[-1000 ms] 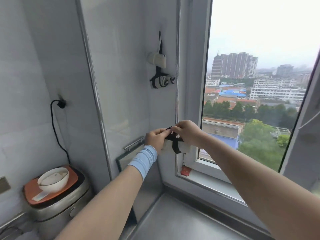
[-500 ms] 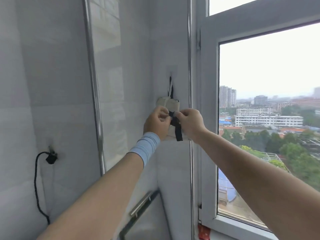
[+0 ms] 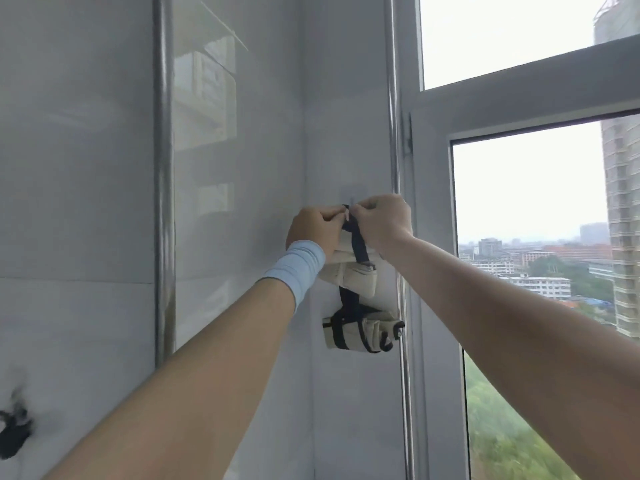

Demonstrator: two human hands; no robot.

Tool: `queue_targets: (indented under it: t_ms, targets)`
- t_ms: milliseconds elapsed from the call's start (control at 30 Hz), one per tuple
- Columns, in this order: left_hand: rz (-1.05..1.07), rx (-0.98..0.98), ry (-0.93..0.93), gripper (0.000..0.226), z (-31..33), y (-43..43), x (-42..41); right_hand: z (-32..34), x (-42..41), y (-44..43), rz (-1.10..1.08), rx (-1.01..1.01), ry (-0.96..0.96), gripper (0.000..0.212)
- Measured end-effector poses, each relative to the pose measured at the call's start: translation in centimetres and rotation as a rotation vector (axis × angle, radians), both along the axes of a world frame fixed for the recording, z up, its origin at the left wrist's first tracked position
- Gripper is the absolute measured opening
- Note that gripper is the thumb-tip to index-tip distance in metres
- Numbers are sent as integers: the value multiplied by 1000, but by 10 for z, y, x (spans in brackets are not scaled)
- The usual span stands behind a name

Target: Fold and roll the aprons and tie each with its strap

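Note:
Two rolled cream aprons hang against the grey tiled wall beside the window. The upper roll sits just under my hands; the lower roll is bound with black strap and hangs below it. A black strap runs up from the upper roll to a small wall hook hidden behind my fingers. My left hand, with a light blue wristband, and my right hand both pinch the top of this strap at the hook.
A vertical metal pipe runs down the wall to the left. A white window frame stands right of the aprons. A black plug is on the wall at lower left.
My hands rose with the strapped roll from near the windowsill up the wall to the hook. The view tilted upward, so the counter and cooker have dropped out of sight.

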State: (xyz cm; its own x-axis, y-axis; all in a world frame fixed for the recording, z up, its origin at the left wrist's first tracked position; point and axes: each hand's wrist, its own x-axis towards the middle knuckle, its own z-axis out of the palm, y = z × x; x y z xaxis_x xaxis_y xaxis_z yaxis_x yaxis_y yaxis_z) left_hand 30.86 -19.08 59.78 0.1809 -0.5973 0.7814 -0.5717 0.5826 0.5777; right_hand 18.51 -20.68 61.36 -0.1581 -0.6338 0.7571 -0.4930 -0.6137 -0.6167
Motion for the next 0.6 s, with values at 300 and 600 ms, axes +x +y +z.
queue_targets:
  t_ms: [300,600]
  targets:
    - [-27,97,-22,20,20,-47,-1,22,-1,-36,-134,136,42,23]
    - [42,86,-51,22,-15,-47,2,-10,-7,-28,-89,52,176,36]
